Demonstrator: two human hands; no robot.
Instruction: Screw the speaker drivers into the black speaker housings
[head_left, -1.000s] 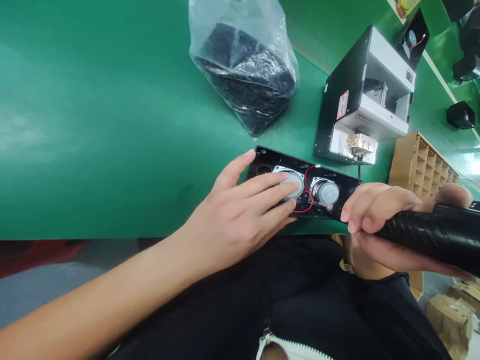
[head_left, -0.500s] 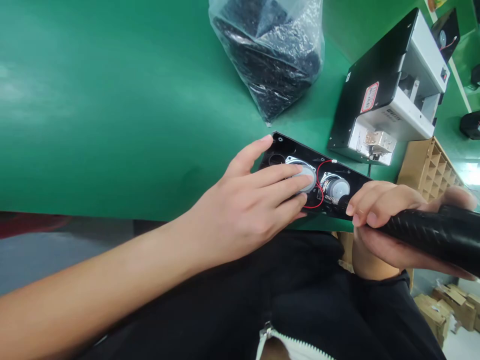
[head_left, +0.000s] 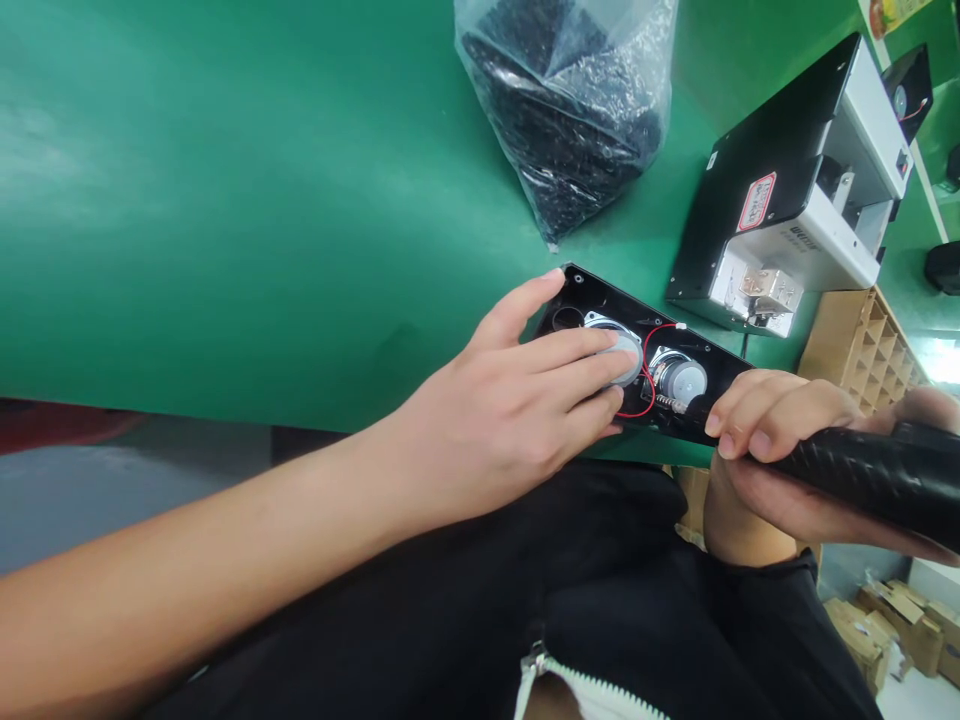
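A long black panel (head_left: pixel 600 292) lies at the front edge of the green table, with two round speakers set in it. My left hand (head_left: pixel 525 400) grips its left end, thumb at the far corner and fingertips on the left speaker (head_left: pixel 631 362). The right speaker (head_left: pixel 686 382) is uncovered, and a thin red wire (head_left: pixel 649 395) with a white plug loops between the two. My right hand (head_left: pixel 787 425) is wrapped round a black power tool (head_left: pixel 870 475), its fingertips over the panel's right part. The tool's tip is hard to make out against the dark panel.
A clear plastic bag (head_left: pixel 577 120) of black parts sits beyond the panel on the green table (head_left: pixel 225 220). To the right are a black and silver machine (head_left: pixel 787 190) and a cardboard divider box (head_left: pixel 855 345). Cartons (head_left: pixel 900 625) stand on the floor at lower right.
The view has shifted slightly, so the table items appear a little further right. Both hands keep the same hold, and the panel and tool look unchanged relative to them.
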